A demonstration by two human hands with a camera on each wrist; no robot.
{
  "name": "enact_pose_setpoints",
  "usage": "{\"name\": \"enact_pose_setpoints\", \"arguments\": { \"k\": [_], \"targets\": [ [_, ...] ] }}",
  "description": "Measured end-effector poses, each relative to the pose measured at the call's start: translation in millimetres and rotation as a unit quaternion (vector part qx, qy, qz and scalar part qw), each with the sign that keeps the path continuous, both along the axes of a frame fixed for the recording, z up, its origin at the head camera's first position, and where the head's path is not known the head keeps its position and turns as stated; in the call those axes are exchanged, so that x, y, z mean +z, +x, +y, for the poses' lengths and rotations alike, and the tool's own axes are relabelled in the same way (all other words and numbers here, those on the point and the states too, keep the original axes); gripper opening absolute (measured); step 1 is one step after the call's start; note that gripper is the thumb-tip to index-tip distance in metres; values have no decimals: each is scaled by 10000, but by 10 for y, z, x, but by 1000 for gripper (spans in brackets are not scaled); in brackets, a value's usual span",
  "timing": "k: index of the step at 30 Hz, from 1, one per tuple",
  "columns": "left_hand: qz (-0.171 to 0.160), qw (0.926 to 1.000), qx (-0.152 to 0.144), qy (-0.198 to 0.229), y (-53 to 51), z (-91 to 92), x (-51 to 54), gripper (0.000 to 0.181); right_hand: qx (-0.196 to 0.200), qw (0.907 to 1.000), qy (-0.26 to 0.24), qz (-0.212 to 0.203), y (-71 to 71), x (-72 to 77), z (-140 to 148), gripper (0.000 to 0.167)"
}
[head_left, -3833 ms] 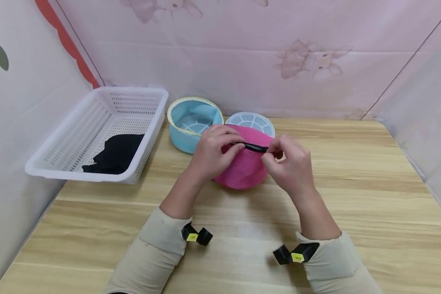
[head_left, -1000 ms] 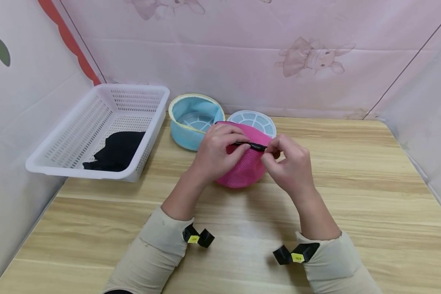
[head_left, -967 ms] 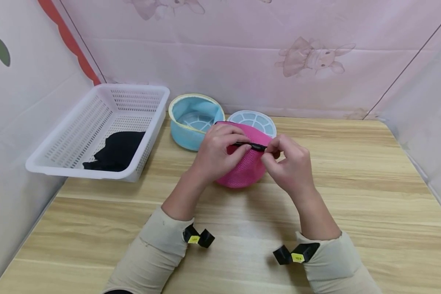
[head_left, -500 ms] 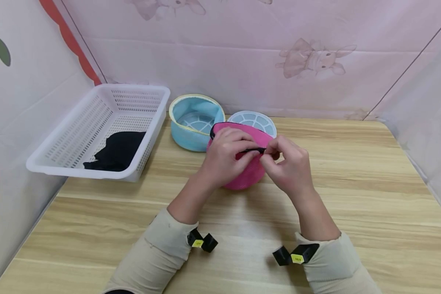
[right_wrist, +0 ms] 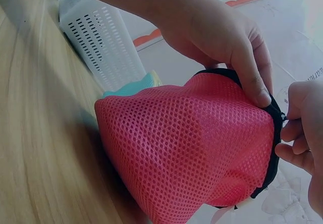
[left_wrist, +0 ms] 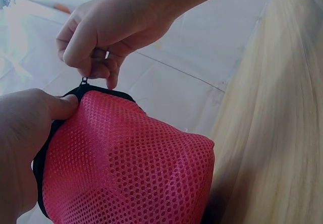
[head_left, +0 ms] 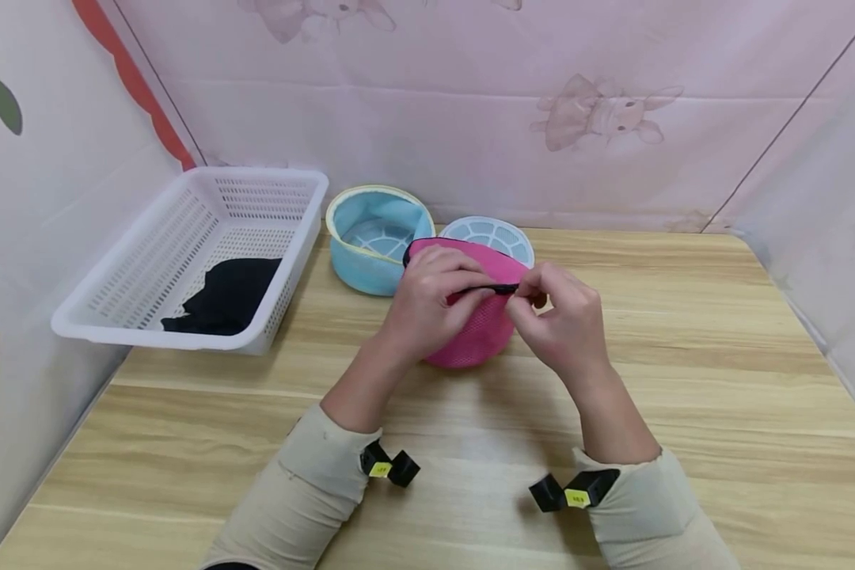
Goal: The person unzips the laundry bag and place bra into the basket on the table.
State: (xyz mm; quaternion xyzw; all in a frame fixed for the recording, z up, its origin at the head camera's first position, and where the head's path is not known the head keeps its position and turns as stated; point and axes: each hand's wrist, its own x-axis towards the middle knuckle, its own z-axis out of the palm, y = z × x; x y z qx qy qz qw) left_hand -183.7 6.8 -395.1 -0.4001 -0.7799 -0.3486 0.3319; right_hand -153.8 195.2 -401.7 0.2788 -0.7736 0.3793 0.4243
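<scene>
A pink mesh laundry bag [head_left: 476,336] with a black zipper along its top edge sits between my hands in the head view. My left hand [head_left: 435,305] pinches the black zipper edge, thumb on the near side. Just to its right, my right hand [head_left: 559,317] pinches the small zipper pull [left_wrist: 84,80], seen best in the left wrist view. The right wrist view shows the mesh bag [right_wrist: 186,138] from the side, with the left thumb pressing its black edge close to the slider. What the bag contains is hidden.
A white plastic basket [head_left: 260,340] at the left holds a black cloth [head_left: 231,297]. Behind the pink bag stand a light blue round mesh bag [head_left: 363,269] with a yellow rim and a pale blue disc with ribs [head_left: 490,229]. A wall rises behind the wooden table [head_left: 684,356].
My left hand has shifted slightly right along the zipper edge, closer to the right hand, uncovering the bag's black edge at the left. The right hand has stayed nearly in place on the pull.
</scene>
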Motion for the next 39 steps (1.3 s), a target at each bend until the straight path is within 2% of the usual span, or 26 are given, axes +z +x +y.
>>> {"name": "enact_pose_setpoints", "arguments": {
  "k": [24, 39],
  "targets": [
    [-111, 9988, 151, 460, -27, -134, 66, 12, -269, 9984, -501, -48, 26, 42, 52, 4],
    [-246, 9987, 211, 390, -20, -140, 58, 14, -236, 9991, -353, -52, 35, 57, 75, 4]
  ]
}}
